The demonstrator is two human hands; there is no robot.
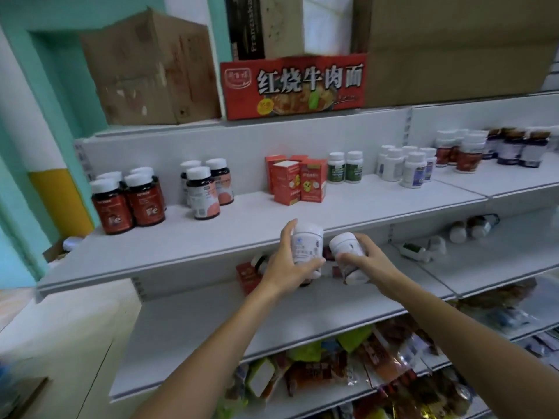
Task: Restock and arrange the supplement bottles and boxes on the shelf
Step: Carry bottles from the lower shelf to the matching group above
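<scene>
White bottle (305, 246) in left hand (284, 269), twin (344, 244) in right hand (367, 258) (blurred), carton (293, 86) 红烧牛肉面

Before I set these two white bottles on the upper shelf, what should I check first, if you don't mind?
1. Left hand grips the left bottle securely: ok, fingers curl round it.
2. Right hand grips the right bottle securely: ok.
3. Left bottle upright: ok.
4. Right bottle upright: not ok, it tilts.
5. Bare space on the upper shelf ahead: ok, the front strip is free.
6. Same product as the white bottles group on that shelf: cannot tell, labels blurred.
</scene>
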